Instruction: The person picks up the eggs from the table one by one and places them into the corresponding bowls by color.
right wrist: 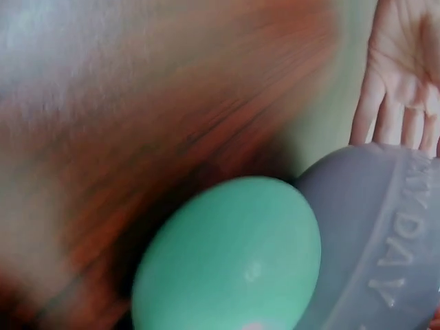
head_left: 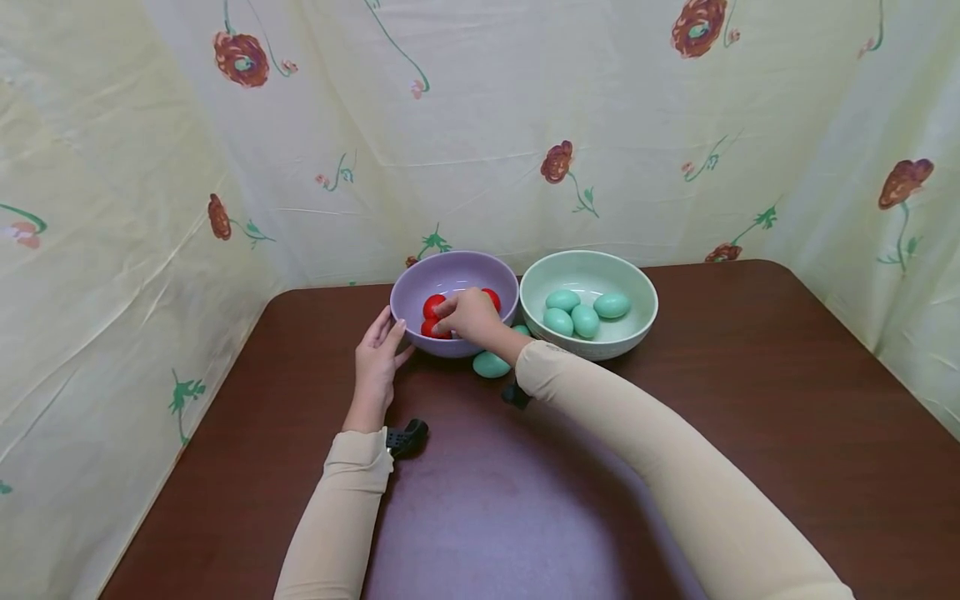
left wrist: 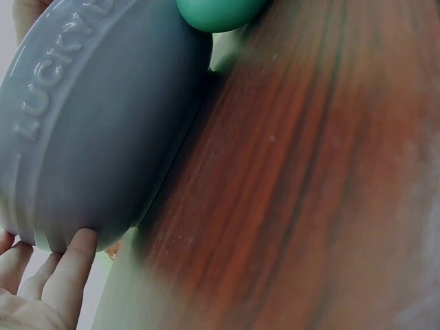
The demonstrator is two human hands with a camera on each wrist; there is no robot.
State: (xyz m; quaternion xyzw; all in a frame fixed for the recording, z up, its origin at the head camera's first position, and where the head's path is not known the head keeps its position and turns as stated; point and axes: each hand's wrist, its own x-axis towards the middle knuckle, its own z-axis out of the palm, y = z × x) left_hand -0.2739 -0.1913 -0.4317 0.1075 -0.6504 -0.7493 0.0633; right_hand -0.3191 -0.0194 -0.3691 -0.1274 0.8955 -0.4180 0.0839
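My left hand [head_left: 375, 362] lies against the left side of a purple bowl [head_left: 405, 287], its fingers straight along the outside wall and its thumb by the rim. In the left wrist view, those fingers [left wrist: 72, 275] touch the bowl low down. My right hand [head_left: 476, 317] reaches into the bowl, thumb and fingers curled round a red ball [head_left: 429, 328]. Another red ball [head_left: 433, 305] lies just above those fingertips, and a third red ball [head_left: 492, 297] shows behind the hand. Part of the bowl's inside is hidden by the right hand.
A pale green bowl [head_left: 637, 321] with several mint-green eggs [head_left: 585, 320] stands to the right, close beside the purple one. On the brown table [head_left: 750, 417], a mint-green egg [head_left: 491, 365] lies in front of the purple bowl; another egg [head_left: 521, 330] is partly hidden behind the right wrist.
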